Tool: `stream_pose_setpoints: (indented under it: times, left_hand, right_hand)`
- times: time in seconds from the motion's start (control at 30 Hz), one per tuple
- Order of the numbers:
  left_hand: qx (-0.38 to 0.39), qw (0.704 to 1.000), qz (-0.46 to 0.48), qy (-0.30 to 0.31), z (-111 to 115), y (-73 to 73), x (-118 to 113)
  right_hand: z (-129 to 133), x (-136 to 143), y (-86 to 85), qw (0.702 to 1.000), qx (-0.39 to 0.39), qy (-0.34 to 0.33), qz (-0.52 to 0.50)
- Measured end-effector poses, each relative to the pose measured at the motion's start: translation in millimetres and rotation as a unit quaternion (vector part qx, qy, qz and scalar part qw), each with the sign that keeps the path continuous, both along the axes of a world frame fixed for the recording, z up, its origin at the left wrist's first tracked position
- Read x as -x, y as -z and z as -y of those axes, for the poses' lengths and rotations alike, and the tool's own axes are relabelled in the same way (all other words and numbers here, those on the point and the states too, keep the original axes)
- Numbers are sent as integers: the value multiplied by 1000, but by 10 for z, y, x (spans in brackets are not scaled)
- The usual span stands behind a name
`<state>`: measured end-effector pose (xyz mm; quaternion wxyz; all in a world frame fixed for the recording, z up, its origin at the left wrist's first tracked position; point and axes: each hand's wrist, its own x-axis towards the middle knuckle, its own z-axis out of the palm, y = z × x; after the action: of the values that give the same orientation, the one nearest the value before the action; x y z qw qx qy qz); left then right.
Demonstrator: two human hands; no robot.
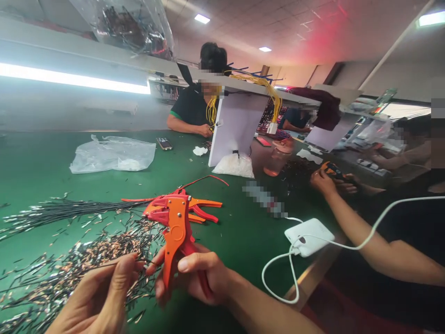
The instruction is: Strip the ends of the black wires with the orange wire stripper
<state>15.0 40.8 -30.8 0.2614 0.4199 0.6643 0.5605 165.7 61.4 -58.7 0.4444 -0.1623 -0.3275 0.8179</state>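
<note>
My right hand (212,276) is wrapped around the handles of an orange and red wire stripper (177,227), its jaws pointing up and to the left. Lower left, my left hand (100,297) pinches a thin dark wire (109,264) between thumb and forefinger, close to the right fingers; most of that wire is hidden. A second wire stripper (206,204) lies on the table behind the held one. To the left rests a bundle of black wires (79,209) with pale ends. Beneath it spreads a heap of short wire offcuts (93,255), copper and black.
The green table (239,250) also carries a plastic bag (113,155), a phone (164,143), a bag of white bits (234,165), a bottle (274,160) and a white power bank (309,236) with a looping cable. A co-worker's arm (361,239) reaches in at right; another person (191,109) sits opposite.
</note>
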Motion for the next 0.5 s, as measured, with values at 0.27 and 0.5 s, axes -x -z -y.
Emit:
stream_pose_setpoints:
  times: [0.27, 0.5]
  left_hand:
    - [5, 958, 283, -45, -29, -294, -40]
    - [-95, 935, 335, -61, -98, -531, -108]
  right_hand:
    - [102, -42, -89, 997, 44, -31, -47]
    - [128, -121, -161, 993, 45, -100, -39]
